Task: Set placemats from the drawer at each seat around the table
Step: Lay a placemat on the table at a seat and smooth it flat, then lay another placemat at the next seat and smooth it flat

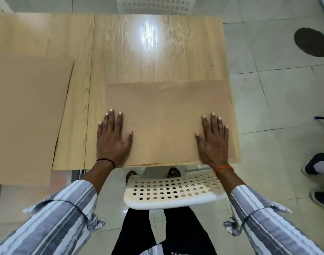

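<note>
Two hands flat on checkered tan placemat [168, 122] at near edge of wooden table [157, 52]: your left hand [112, 140] on mat's left edge, right hand [213, 142] on its right edge, fingers spread, palms down, gripping nothing. Second placemat [26, 115] left of first. White perforated chair [174, 190] just below mat.

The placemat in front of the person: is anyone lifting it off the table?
No, the placemat lies flat on the wooden table, with the left hand and right hand pressed open-palmed on it.
</note>
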